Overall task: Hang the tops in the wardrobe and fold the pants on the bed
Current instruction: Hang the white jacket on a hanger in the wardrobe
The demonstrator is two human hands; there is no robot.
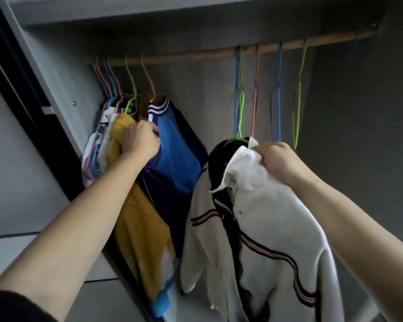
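Observation:
Inside the wardrobe, a wooden rail point(219, 53) carries coloured wire hangers. At the left end hang a blue and navy jacket point(179, 154), a mustard top point(137, 219) and several pale garments. My left hand point(141, 140) grips the edge of the blue jacket near its collar. My right hand point(280, 161) clutches the collar of a white jacket with dark striped trim point(272, 228). That jacket hangs on a green hanger point(241, 105) hooked on the rail.
Empty hangers in pink point(255, 101), blue point(277, 98) and green point(298, 98) dangle right of the white jacket. The grey wardrobe side panel point(63, 77) is at the left and a shelf point(172, 12) runs above the rail.

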